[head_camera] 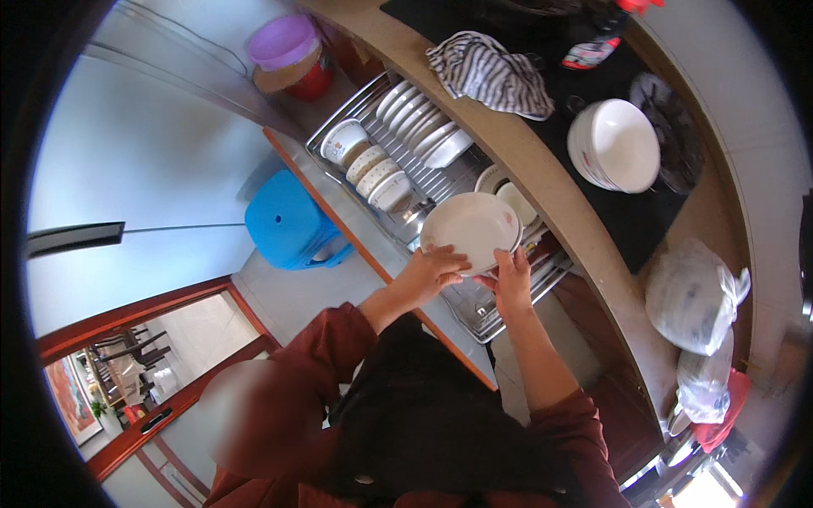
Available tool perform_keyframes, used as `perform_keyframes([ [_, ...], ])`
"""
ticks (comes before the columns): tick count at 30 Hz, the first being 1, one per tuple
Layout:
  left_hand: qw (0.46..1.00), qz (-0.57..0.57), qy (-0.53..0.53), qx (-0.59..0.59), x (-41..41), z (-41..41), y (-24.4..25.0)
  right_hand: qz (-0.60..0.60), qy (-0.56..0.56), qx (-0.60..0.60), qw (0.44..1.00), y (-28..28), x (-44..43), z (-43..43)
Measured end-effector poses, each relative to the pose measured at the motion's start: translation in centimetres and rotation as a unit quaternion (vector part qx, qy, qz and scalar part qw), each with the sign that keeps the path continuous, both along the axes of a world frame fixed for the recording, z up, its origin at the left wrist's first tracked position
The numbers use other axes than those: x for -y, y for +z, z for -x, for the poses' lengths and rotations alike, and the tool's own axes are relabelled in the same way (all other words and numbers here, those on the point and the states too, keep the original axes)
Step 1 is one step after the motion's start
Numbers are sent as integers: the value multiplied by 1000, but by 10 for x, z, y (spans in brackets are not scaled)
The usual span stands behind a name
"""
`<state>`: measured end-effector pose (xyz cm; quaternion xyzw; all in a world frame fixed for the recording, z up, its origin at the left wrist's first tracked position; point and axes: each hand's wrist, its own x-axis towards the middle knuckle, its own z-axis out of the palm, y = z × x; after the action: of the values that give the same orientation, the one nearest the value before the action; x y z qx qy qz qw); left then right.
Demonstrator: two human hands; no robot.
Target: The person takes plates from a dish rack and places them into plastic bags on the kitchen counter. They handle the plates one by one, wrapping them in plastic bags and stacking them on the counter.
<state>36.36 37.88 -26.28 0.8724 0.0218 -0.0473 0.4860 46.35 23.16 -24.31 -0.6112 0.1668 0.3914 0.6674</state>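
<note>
Over the pulled-out wire dish drawer [454,181], my left hand [427,276] and my right hand [513,279] hold a shallow white plate [473,228] with a faint floral print. A second rim shows beneath its right edge, so it may be a stack. My left fingers lie across the near inner rim. On the right side, my other hand grips the edge with the thumb on top. White plates [413,117] stand in a row at the drawer's far end, beside a row of patterned bowls [375,174]. Another dish [517,203] sits partly hidden behind the held plate.
The countertop [540,162] overhangs the drawer on the right. It carries a striped cloth [492,76], stacked white bowls [619,146], a bottle [591,51] and a tied plastic bag [689,298]. Left of the drawer front [346,225] stands a blue plastic stool [282,219].
</note>
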Motion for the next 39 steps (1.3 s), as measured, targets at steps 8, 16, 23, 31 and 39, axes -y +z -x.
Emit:
perform_keyframes([
  [8, 974, 190, 22, -121, -94, -59, -88, 145, 12, 37, 989, -74, -103, -59],
  [16, 914, 321, 51, -244, -131, -108, -132, 244, 47, 73, 966, -117, -138, -103],
  [23, 895, 376, 90, -222, -140, -125, -148, 241, 14, 94, 966, -120, -157, -117],
  [31, 903, 331, 155, -226, -135, -137, -131, 276, 8, 119, 954, -133, -157, -121],
  [39, 876, 389, 270, -94, -120, -144, -166, 316, 32, 213, 924, -155, -160, -115],
])
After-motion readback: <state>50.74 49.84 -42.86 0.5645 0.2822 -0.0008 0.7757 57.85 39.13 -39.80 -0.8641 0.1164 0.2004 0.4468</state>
